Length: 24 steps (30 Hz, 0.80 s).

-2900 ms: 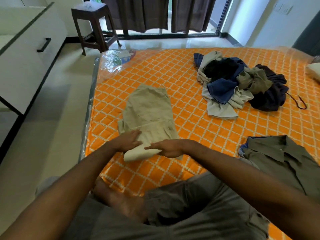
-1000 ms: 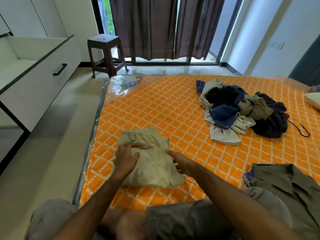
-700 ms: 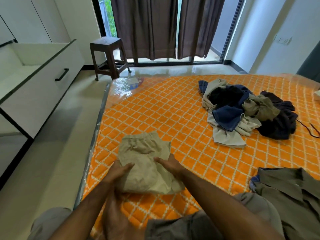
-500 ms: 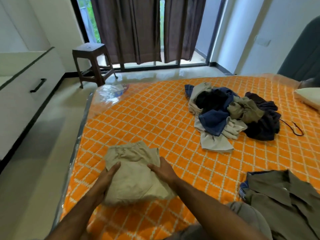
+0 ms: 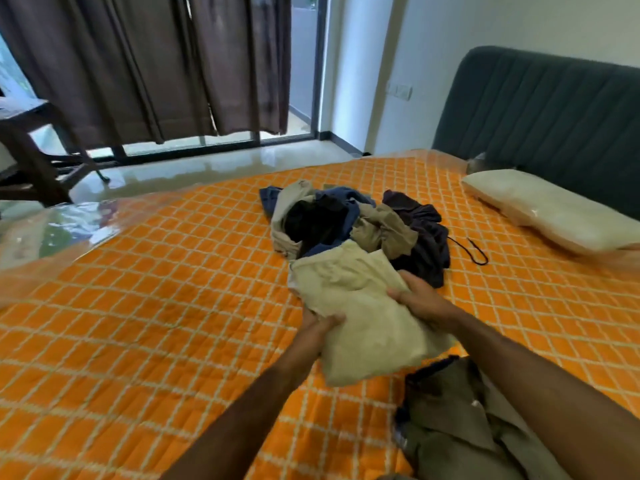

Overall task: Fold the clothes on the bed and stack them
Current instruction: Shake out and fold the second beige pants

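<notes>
Both bare forearms reached forward from the bottom edge, converging ahead of the body. The left hand [image 5: 320,323] gripped from the left side and beneath, thumb curled over the top. The right hand [image 5: 420,303] clasped from the right, its fingers apparently tucked out of sight, thumb lying across the top.

Dark curtains [image 5: 145,64] over glass door; grey headboard [image 5: 540,123]; glossy floor [image 5: 194,171].

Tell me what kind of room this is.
Most likely a home bedroom: a bed with an orange quilted cover, a padded headboard, a pillow, and curtains over a glass door. Loose clothes lie on the bed.
</notes>
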Motion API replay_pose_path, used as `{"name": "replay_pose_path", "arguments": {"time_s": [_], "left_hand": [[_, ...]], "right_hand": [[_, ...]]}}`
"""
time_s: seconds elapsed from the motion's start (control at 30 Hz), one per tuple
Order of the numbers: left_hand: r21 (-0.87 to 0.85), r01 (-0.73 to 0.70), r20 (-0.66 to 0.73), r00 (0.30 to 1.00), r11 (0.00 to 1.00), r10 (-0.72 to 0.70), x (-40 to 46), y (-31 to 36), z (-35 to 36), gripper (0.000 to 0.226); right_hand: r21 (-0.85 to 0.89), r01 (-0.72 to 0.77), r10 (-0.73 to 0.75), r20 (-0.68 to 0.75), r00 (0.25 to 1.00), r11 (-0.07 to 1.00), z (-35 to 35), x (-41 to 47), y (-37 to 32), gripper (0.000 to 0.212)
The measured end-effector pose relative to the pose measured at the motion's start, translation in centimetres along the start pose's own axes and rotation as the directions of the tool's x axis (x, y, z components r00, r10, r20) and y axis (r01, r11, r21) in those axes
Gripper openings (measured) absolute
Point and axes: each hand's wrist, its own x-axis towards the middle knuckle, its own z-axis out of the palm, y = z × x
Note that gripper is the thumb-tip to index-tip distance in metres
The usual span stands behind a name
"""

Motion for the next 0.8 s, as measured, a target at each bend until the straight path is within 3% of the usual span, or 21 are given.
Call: {"name": "replay_pose_path", "arguments": {"time_s": [0.1, 0.2, 0.27, 0.37, 0.43, 0.5, 0.57, 0.67, 0.7, 0.73, 0.8], "left_hand": [[0.077, 0.076, 0.102, 0.991, 0.994, -0.084, 4.1, -3.1, 4.1, 0.077], [0.221, 0.198, 0.195, 0.951, 0.955, -0.242, 5.3, -6.1, 5.6, 0.066], [0.367, 0.217, 0.117, 0.954, 0.904, -0.276, 5.6, -6.9, 5.2, 0.051], [0.454, 0.172, -0.091, 0.985, 0.874, -0.146, 6.7, -6.3, 2.7, 0.039], [0.583, 0.085, -0.156, 0.988, 0.808, 0.009, 8.1, -4.9, 0.1, 0.034], [0.759, -0.039, -0.123, 0.972, 0.650, 0.202, 10.1, -3.3, -2.2, 0.034], [0.897, -0.158, 0.005, 0.938, 0.413, 0.346, 12.2, -1.8, -3.7, 0.040], [0.980, -0.155, 0.188, 0.931, -0.126, 0.314, 14.2, -0.7, -4.1, 0.063], [0.964, -0.119, 0.186, 0.941, -0.239, 0.282, 14.6, -0.5, -3.9, 0.070], [0.951, -0.091, 0.167, 0.956, -0.296, 0.242, 15.3, -0.1, -3.7, 0.076], [0.957, -0.110, 0.140, 0.985, -0.268, 0.096, 16.3, -0.4, -4.0, 0.085]], "right_hand": [[-0.124, -0.100, 0.092, -0.073, 0.993, 0.987, -4.5, 1.6, 3.0, 0.029], [-0.377, -0.300, 0.188, -0.306, 0.933, 0.877, -4.0, 2.7, 5.2, 0.050], [-0.414, -0.280, 0.172, -0.279, 0.945, 0.866, -0.8, 3.0, 5.7, 0.069], [-0.530, -0.206, 0.203, -0.065, 0.977, 0.823, 5.0, 2.3, 6.3, 0.085], [-0.578, -0.211, 0.198, -0.086, 0.976, 0.788, 6.9, 2.2, 7.1, 0.087], [-0.587, -0.227, 0.196, -0.117, 0.974, 0.777, 7.3, 2.5, 8.1, 0.087], [-0.594, -0.217, 0.186, -0.113, 0.976, 0.774, 6.6, 2.8, 7.8, 0.089], [-0.562, -0.203, 0.124, -0.177, 0.976, 0.802, 4.1, 4.6, 6.2, 0.075], [-0.532, -0.214, 0.112, -0.217, 0.970, 0.819, 3.0, 5.6, 5.3, 0.067], [-0.492, -0.227, 0.095, -0.278, 0.956, 0.840, 1.8, 7.0, 4.2, 0.061], [-0.336, -0.224, 0.052, -0.451, 0.891, 0.915, 0.0, 9.6, 2.3, 0.064]]}}
